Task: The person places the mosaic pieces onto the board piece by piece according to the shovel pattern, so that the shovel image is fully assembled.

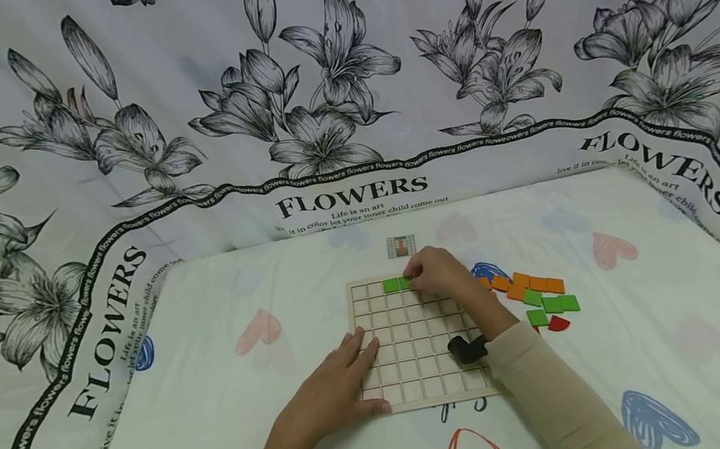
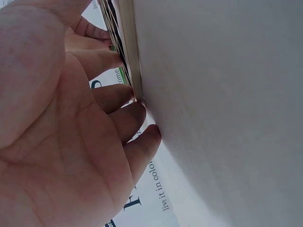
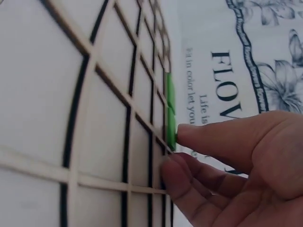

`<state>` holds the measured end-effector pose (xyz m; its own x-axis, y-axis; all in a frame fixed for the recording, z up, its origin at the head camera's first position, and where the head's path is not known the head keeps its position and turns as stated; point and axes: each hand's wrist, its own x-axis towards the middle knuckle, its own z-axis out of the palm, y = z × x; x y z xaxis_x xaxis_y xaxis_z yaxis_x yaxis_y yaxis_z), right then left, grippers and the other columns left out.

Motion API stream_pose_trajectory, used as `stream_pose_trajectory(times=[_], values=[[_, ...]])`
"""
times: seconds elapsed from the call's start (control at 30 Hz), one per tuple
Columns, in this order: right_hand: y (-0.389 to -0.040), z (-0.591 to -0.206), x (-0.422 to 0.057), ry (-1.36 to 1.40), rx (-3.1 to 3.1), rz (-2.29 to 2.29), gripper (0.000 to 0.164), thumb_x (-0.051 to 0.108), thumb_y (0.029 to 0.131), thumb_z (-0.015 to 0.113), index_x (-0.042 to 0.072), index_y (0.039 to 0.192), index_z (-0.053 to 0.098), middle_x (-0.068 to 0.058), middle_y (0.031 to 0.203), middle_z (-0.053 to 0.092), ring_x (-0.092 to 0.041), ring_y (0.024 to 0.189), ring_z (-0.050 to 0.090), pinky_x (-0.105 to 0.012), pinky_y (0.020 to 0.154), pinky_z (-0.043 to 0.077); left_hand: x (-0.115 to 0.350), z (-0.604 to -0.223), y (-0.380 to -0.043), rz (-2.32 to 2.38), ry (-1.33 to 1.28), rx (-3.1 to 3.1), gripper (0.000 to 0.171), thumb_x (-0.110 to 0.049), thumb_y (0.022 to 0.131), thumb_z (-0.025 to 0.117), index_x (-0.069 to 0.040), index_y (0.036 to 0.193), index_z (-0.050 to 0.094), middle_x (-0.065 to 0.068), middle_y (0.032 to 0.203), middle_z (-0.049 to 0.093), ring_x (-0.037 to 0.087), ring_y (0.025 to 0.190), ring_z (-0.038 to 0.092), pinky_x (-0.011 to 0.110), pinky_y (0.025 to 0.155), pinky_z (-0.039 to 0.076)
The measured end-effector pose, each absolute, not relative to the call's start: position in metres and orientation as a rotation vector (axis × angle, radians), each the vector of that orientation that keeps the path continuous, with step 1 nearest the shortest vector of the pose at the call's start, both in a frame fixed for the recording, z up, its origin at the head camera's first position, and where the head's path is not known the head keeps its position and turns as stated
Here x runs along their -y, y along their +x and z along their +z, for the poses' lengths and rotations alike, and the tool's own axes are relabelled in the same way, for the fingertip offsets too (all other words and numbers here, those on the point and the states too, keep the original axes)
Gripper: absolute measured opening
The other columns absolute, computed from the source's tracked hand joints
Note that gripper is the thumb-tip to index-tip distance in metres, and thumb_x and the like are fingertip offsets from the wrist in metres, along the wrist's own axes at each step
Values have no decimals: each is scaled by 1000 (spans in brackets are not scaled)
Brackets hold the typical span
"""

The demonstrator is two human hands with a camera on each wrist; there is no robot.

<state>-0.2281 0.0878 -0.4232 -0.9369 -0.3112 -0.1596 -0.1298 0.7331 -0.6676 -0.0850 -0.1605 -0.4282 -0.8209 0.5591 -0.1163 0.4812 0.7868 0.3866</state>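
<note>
A wooden grid board [image 1: 431,403] lies on the table, with two green tiles [image 1: 391,285] side by side in its far row. My right hand [image 1: 440,274] reaches over the board's far edge and pinches the right-hand green tile [image 3: 171,128], its thumb against that tile's edge in the right wrist view. At the board's left side, my left hand [image 1: 332,386] rests with fingers spread, fingertips on the frame and thumb at the near corner. From the left wrist, the fingers [image 2: 120,99] meet the board's edge [image 2: 130,42].
Right of the board lie loose orange tiles [image 1: 539,284], green tiles [image 1: 560,304] and a red rounded piece [image 1: 559,323]. A small card with a grid picture [image 1: 401,246] lies beyond the board. The tablecloth [image 1: 219,404] has printed hearts; a flowered cloth [image 1: 339,94] hangs behind.
</note>
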Motion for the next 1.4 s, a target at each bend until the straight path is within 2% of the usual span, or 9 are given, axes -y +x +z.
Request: stream_pose_trajectory(times=[0.2,0.5,0.57,0.67,0.8,0.97,1.17,1.4], values=[[-219,-418,-98,-410,-2580,-1021,16,11,96,66,4,104,78,-9,111,70,-26,97,64,-42,82,54,161,-429,-85,497,798,-2757,93,-52,84,74,-7,156,36,19,162,24,37,148,23,51,114,31],[-202,-407,-146,-431,-2487,-1179,29,19,99,63,1,119,71,-15,127,64,-32,116,59,-48,95,50,160,-427,-84,497,802,-2757,92,-52,85,74,-7,156,36,19,162,24,37,148,23,51,114,31],[-197,-402,-161,-399,-2498,-1154,29,19,98,63,0,118,72,-15,124,65,-31,113,60,-48,92,51,161,-427,-84,499,818,-2760,92,-51,85,74,-6,156,36,20,162,24,38,148,24,52,114,31],[-189,-395,-183,-328,-2499,-1124,26,16,98,63,-3,113,73,-14,104,68,-28,93,61,-43,80,52,162,-425,-85,514,840,-2759,91,-49,86,75,-5,155,36,22,161,25,39,147,24,52,114,30],[-178,-390,-209,-170,-2542,-1068,19,11,95,64,-5,102,71,-13,82,64,-25,71,54,-39,65,48,162,-426,-85,516,845,-2756,91,-49,86,75,-5,155,36,21,161,25,39,148,24,52,114,30],[-173,-394,-232,51,-2577,-1013,16,6,90,61,-4,98,70,-13,87,62,-24,71,54,-36,63,49,162,-428,-85,506,818,-2746,93,-52,85,73,-7,157,34,19,162,23,37,149,22,52,115,29],[-172,-400,-245,98,-2566,-943,15,10,93,61,-2,95,70,-13,87,63,-26,77,55,-35,65,49,163,-429,-85,497,817,-2754,93,-52,85,73,-7,156,35,19,162,23,37,149,22,52,115,29],[-169,-402,-252,157,-2517,-943,19,-1,86,54,-3,95,70,-13,88,61,-26,77,54,-35,65,48,162,-429,-84,508,837,-2753,92,-51,86,74,-5,156,36,20,162,24,38,148,23,52,114,30]])
